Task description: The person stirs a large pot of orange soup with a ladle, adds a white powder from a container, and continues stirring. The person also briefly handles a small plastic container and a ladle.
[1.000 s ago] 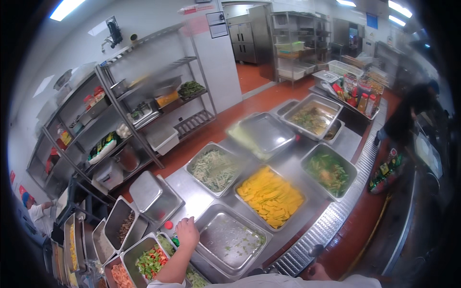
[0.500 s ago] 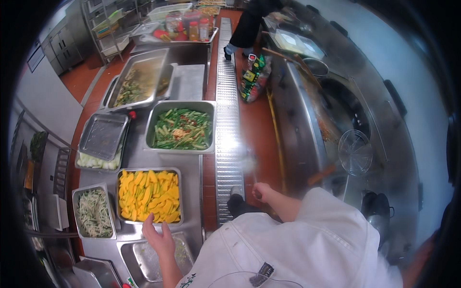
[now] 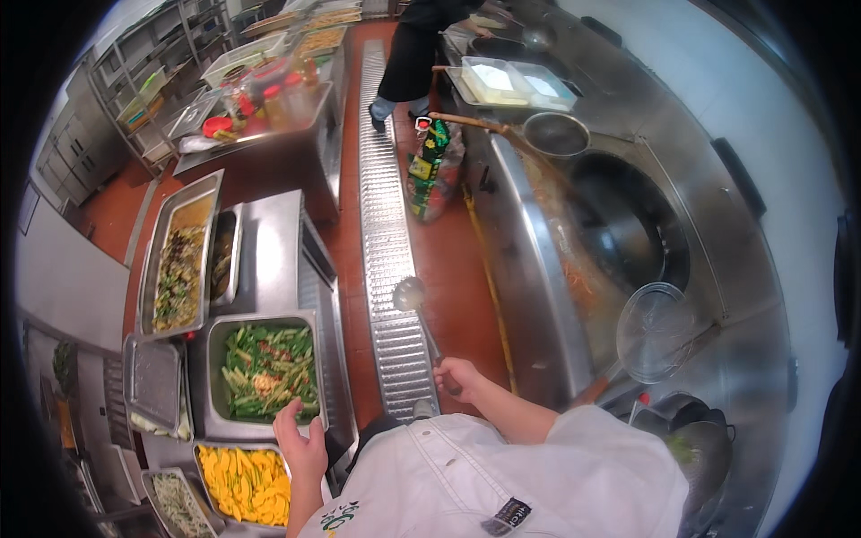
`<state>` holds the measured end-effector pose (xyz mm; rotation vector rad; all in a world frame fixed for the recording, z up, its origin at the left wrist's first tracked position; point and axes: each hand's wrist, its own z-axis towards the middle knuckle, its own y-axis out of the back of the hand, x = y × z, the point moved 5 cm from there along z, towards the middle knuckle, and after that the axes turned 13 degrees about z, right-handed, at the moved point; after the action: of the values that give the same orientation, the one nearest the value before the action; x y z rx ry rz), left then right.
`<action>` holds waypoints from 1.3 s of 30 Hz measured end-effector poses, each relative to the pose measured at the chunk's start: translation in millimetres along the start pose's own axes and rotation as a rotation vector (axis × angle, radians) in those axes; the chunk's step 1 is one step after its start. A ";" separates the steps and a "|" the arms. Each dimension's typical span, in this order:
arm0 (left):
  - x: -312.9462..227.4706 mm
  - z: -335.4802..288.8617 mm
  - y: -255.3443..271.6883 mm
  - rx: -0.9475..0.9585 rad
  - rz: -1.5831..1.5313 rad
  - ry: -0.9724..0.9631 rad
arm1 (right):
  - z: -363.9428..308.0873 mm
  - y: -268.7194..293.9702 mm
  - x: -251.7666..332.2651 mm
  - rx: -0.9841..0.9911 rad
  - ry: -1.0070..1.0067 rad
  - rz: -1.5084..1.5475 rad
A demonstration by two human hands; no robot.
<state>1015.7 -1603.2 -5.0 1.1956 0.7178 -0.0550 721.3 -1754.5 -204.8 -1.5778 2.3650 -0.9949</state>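
My right hand (image 3: 458, 378) is wrapped round the handle of a metal ladle (image 3: 410, 293), whose round bowl points away from me over the floor drain. Below the deep metal pan (image 3: 319, 368) of cut green vegetables (image 3: 269, 372), my left hand (image 3: 301, 438) hovers with its fingers apart and nothing in them. It overlaps the pan's near right corner in view; whether it touches I cannot tell. Sliced yellow vegetables (image 3: 247, 482) fill a pan just left of my left wrist. A smaller pan of pale shreds (image 3: 177, 504) stands beside that one.
A large wok (image 3: 619, 215) sits in the steel range at right, with a wire strainer (image 3: 657, 332) nearer me. A wooden-handled pan (image 3: 556, 134) lies farther off. Another person (image 3: 415, 54) stands ahead by a bag (image 3: 432, 170) on the floor. A metal drain grate (image 3: 386, 206) runs down the aisle.
My view has shifted, so the pans sit lower and farther left. The ladle, blurred before, now shows clearly in my right hand. My left hand has come beside the green vegetable pan.
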 end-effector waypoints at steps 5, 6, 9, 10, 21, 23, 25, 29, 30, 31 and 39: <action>-28.2 75.1 -38.9 0.021 -0.155 -0.037 | -18.4 -75.3 104.4 0.305 0.130 -0.057; -32.4 93.1 -47.1 0.011 -0.162 -0.060 | -20.8 -91.9 129.5 0.337 0.150 -0.079; -40.6 149.4 -73.5 -0.011 -0.225 -0.100 | -30.6 -142.7 200.3 0.477 0.226 -0.121; -43.0 172.7 -82.9 -0.007 -0.256 -0.084 | -34.8 -161.9 225.2 0.519 0.260 -0.129; -128.8 456.7 -191.9 0.300 -0.394 -0.220 | -76.7 -256.3 465.5 0.575 0.663 0.079; -148.6 495.6 -211.6 0.355 -0.385 -0.255 | -80.6 -250.5 508.7 0.503 0.748 0.070; -162.2 531.2 -239.9 0.394 -0.372 -0.275 | -77.9 -240.7 554.4 0.340 0.860 0.034; -157.5 576.2 -312.8 0.372 -0.107 -0.363 | -51.9 -210.3 659.3 -0.064 1.027 -0.134; -144.4 585.9 -336.7 0.441 0.029 -0.309 | -40.1 -201.1 687.3 -0.110 1.028 -0.124; -133.1 592.8 -353.5 0.426 0.116 -0.301 | -28.5 -192.4 717.9 -0.195 1.024 -0.148; 93.5 610.9 -450.9 0.987 0.650 -0.044 | 70.7 -137.1 904.0 -0.621 0.939 -0.392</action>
<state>1199.5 -2275.5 -320.5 2.3180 0.1977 0.1235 457.0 -2597.7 40.4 -2.1964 3.3002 -1.3982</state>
